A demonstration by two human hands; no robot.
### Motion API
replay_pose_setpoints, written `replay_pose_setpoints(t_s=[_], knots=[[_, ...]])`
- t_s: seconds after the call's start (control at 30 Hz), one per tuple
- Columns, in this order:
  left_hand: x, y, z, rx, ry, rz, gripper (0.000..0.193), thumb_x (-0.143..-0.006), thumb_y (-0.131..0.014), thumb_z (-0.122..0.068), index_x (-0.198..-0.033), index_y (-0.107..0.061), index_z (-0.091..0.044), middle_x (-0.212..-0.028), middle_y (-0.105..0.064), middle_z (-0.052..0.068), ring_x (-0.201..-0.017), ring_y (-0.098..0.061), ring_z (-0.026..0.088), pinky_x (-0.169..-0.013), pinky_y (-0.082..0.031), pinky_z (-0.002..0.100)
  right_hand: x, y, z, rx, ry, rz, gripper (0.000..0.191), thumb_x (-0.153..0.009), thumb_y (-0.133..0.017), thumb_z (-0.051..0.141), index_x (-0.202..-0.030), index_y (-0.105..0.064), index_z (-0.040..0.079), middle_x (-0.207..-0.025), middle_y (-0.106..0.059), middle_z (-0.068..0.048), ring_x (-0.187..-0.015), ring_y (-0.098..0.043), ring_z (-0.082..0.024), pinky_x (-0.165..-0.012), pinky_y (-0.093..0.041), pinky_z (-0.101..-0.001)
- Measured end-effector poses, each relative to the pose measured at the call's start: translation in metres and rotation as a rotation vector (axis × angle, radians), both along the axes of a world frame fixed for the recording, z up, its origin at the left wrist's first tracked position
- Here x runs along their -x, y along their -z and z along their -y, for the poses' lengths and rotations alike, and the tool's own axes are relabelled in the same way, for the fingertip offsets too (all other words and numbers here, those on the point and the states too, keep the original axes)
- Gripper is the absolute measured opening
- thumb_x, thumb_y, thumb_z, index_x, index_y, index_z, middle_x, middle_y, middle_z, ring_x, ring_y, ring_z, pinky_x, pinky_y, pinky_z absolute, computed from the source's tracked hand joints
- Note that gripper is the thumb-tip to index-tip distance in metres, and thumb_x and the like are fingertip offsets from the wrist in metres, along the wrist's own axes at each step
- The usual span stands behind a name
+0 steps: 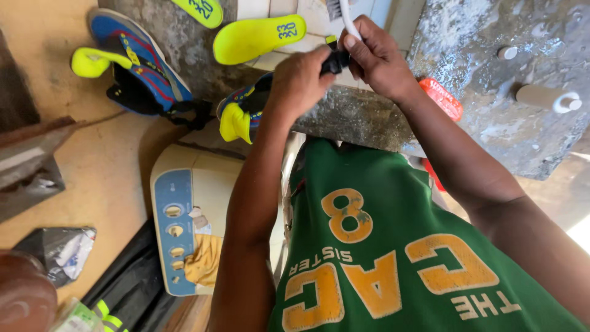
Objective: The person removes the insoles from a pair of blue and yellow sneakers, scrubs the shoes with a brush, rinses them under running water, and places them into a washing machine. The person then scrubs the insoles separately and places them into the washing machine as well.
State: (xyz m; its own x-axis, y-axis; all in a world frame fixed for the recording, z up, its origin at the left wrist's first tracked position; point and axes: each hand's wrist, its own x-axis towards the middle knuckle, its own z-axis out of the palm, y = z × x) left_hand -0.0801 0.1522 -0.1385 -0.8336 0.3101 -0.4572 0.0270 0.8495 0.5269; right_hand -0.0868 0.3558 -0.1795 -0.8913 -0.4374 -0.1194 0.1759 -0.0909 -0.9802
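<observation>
2 hands (301, 80) (378, 55), 2 blue shoes (144, 61) (243, 110), 2 yellow insoles (258, 38) (200, 9), 1 white brush (347, 15), 1 washing machine (184, 215), 1 red obj (442, 98), 1 crumpled bag (61, 249).

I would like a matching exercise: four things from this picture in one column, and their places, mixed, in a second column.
Things:
1. left hand
2. right hand
3. yellow insole
4. blue shoe

Places:
A. lies flat on the pale surface at the top
B. holds the white brush handle
C. grips a small black part above the concrete slab
D. rests at the upper left, yellow tongue pulled out

Pairs: 1-C, 2-B, 3-A, 4-D
</observation>
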Motion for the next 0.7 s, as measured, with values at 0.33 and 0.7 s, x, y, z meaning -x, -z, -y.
replay_pose_setpoints(t_s=[0.33,0.7], knots=[[0.039,0.023,0.033,-0.942,-0.631,0.599,0.033,-0.099,-0.067,-0.03,-0.125,-0.066,-0.01,-0.099,-0.077,0.009,-0.092,-0.075,0.02,-0.085,-0.058,0.038,-0.061,-0.024,-0.02,-0.217,0.229,0.112,0.03,-0.123,-0.043,0.033,-0.133,-0.055,0.007,-0.081,-0.052,-0.003,-0.071,-0.05,-0.015,-0.066,-0.045,-0.033],[0.058,0.058,0.035,-1.251,-0.831,0.875,0.041,-0.103,-0.058,-0.024,-0.135,-0.056,0.002,-0.131,-0.072,0.019,-0.118,-0.071,0.033,-0.107,-0.054,0.047,-0.054,-0.01,0.01,-0.759,0.076,-0.317,0.035,-0.105,-0.059,0.023,-0.134,-0.053,0.007,-0.092,-0.07,-0.022,-0.075,-0.067,-0.044,-0.062,-0.051,-0.0547]])
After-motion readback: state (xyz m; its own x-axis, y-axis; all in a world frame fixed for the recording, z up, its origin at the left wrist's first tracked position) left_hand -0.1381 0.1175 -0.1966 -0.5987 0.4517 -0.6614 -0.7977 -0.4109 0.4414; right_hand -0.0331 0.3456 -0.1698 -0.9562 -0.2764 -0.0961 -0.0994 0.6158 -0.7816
